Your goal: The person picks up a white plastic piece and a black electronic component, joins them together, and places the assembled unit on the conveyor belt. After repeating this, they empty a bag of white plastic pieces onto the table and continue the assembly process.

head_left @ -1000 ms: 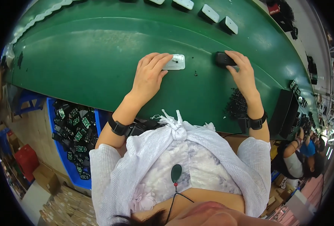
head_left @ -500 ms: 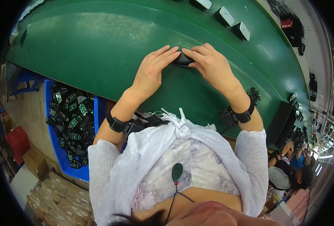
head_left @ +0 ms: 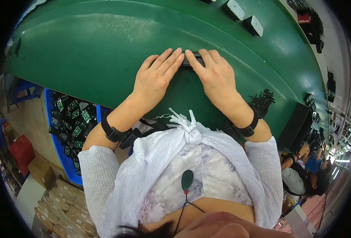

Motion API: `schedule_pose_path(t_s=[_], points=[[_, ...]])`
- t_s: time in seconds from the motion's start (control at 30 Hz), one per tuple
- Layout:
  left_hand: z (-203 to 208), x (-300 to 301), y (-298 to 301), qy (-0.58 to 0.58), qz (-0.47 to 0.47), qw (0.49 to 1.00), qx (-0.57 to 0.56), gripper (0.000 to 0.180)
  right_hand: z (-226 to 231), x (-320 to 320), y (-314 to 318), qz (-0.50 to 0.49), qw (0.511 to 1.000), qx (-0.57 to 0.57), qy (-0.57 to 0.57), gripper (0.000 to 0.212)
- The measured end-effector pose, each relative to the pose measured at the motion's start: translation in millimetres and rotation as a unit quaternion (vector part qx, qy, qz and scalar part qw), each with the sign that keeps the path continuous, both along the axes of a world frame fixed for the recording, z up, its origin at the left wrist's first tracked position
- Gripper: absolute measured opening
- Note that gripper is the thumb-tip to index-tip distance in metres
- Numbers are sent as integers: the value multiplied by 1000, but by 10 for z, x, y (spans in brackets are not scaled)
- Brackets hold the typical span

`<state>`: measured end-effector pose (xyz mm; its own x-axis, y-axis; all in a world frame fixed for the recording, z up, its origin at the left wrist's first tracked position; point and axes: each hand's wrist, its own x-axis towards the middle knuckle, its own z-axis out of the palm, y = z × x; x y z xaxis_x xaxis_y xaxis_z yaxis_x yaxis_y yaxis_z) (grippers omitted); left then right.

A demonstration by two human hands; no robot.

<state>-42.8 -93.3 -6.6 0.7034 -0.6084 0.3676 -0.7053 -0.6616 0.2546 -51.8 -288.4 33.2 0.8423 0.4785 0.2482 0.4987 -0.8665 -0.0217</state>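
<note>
A small black plastic case (head_left: 195, 59) lies on the green tabletop in front of me, partly hidden under my fingers. My left hand (head_left: 156, 75) grips its left end, palm down, with the fingertips along that edge and the thumb out of sight. From the other side my right hand (head_left: 216, 73) holds the case, its index finger reaching across the top and the middle finger over the far right part. Its thumb is hidden too. Both wrists wear black straps with small boxes.
A blue bin (head_left: 70, 164) of black casings and green circuit boards stands at the left, below the table edge. Small black parts (head_left: 262, 102) lie in a pile right of my hand. Farther right is a black box (head_left: 296, 127); white-topped black devices (head_left: 254, 25) stand beyond.
Both hands have shifted slightly on the case. My right index finger now lies farther across its top, and the right thumb has gone out of sight. The pile of small parts shows more fully.
</note>
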Motion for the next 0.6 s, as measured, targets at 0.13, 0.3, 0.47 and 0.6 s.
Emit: schedule_pose_path(t_s=[0.13, 0.3, 0.47, 0.6], points=[[-47, 2, -18, -20, 0, 1000, 6, 48, -59, 24, -47, 11, 999, 43, 17, 43], [-96, 50, -212, -2, 38, 998, -51, 42, -21, 286, -312, 33, 977, 174, 118, 34], [7, 63, -287, 346, 74, 875, -329, 32, 7, 295, -413, -48, 814, 477, 327, 38], [116, -30, -366, 529, 52, 713, -457, 30, 62, 96, -395, -46, 746, 564, 352, 43]])
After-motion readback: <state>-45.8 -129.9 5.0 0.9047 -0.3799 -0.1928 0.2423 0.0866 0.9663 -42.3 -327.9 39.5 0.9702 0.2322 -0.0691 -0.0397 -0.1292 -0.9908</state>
